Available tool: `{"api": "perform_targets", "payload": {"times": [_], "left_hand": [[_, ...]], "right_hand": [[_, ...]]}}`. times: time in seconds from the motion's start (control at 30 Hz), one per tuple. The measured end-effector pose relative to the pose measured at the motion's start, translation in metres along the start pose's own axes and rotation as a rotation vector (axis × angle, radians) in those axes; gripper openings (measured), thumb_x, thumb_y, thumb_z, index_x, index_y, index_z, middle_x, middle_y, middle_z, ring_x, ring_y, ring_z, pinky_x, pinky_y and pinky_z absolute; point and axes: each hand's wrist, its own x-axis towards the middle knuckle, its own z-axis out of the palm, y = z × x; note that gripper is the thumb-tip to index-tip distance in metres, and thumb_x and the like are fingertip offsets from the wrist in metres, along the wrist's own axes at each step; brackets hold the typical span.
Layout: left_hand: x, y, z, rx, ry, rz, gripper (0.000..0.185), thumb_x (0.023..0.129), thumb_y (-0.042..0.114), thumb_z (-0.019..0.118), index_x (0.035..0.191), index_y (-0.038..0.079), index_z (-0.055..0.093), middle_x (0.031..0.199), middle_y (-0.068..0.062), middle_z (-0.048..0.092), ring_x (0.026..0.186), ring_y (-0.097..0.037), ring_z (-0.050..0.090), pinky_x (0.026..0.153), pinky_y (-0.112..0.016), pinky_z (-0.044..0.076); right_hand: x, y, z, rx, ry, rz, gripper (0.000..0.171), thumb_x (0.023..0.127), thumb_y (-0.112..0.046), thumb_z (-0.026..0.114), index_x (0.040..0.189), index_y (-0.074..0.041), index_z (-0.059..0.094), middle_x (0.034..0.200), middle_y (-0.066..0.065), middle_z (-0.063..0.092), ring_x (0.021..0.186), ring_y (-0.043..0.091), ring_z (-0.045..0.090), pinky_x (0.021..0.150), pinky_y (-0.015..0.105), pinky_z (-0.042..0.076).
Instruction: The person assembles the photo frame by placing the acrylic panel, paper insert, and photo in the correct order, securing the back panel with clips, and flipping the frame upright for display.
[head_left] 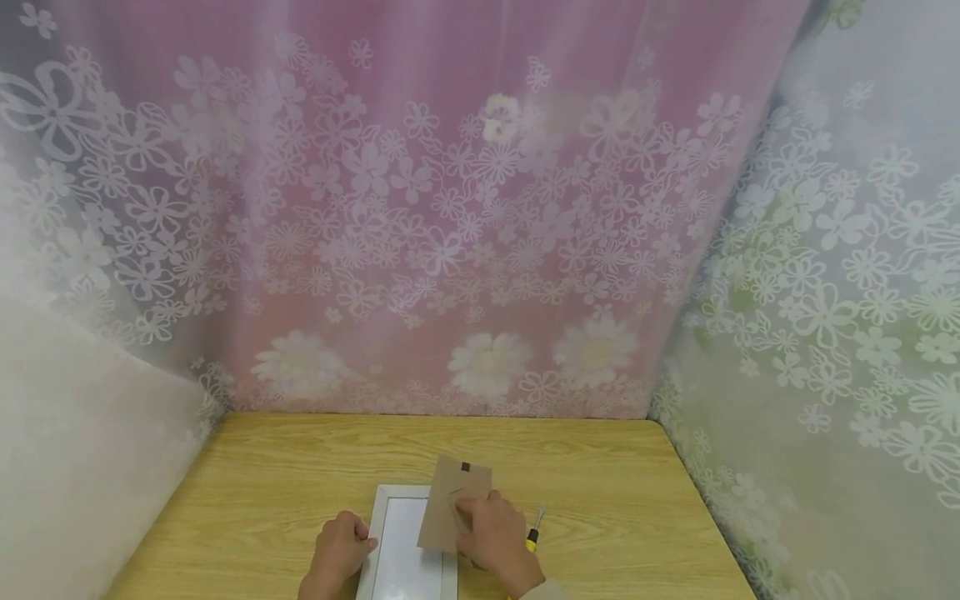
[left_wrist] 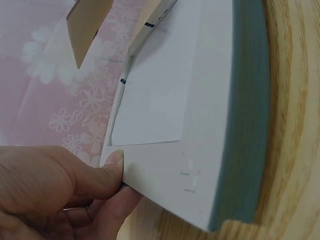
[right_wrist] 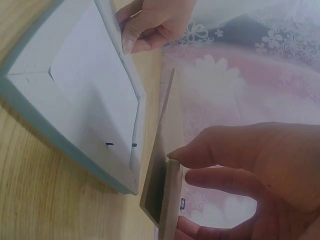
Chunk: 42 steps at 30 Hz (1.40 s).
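Curtains [head_left: 480, 208]: flowered sheer cloth hanging on three sides of my desk, closing in the back and both flanks; open room lies only toward me.

Desk [head_left: 600, 467]: pale wood, bare along the far edge and at both sides, so there is space to set things down.

Picture frame [head_left: 401, 542]: white, lying flat near the front edge, back side up, its backing out. My left hand [head_left: 339, 550] pinches its left rim between thumb and curled fingers, I judge to keep it from sliding.

Backing board [head_left: 452, 512]: brown card, lifted clear of the frame and tilted up over its right edge. My right hand [head_left: 495, 533] pinches it, thumb on one face, fingers on the other.

Screwdriver [head_left: 535, 533]: yellow and black handle, lying on the desk just right of my right hand, untouched.
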Motion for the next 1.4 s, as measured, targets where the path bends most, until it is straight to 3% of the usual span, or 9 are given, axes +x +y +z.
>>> {"api": "perform_targets", "payload": {"times": [0.23,0.93,1.4], "left_hand": [[-0.001,0.001,0.000,-0.006,-0.010,0.002,0.022,0.082,0.003,0.081,0.078,0.003,0.059,0.072,-0.005,0.058,0.067,-0.018,0.055,0.059,-0.031,0.045],[0.003,0.000,0.003,0.011,-0.017,-0.023,0.021,0.082,0.004,0.081,0.077,0.004,0.060,0.072,-0.005,0.060,0.067,-0.019,0.056,0.059,-0.032,0.045],[0.002,0.001,0.000,0.014,-0.029,-0.009,0.021,0.082,0.004,0.081,0.077,0.003,0.061,0.072,-0.004,0.060,0.068,-0.018,0.056,0.060,-0.031,0.045]], "right_hand": [[-0.004,-0.004,0.003,0.018,-0.030,0.007,0.047,0.071,-0.013,0.080,0.117,-0.022,0.078,0.096,0.009,0.068,0.076,0.018,0.053,0.061,0.042,0.046],[-0.002,-0.012,0.006,0.025,-0.046,-0.030,0.048,0.069,-0.014,0.083,0.116,-0.023,0.079,0.088,0.001,0.065,0.072,0.012,0.045,0.057,0.032,0.037],[-0.001,-0.017,0.008,0.022,-0.071,-0.025,0.046,0.069,-0.015,0.085,0.114,-0.025,0.079,0.086,0.001,0.063,0.071,0.014,0.046,0.059,0.034,0.037]]}}
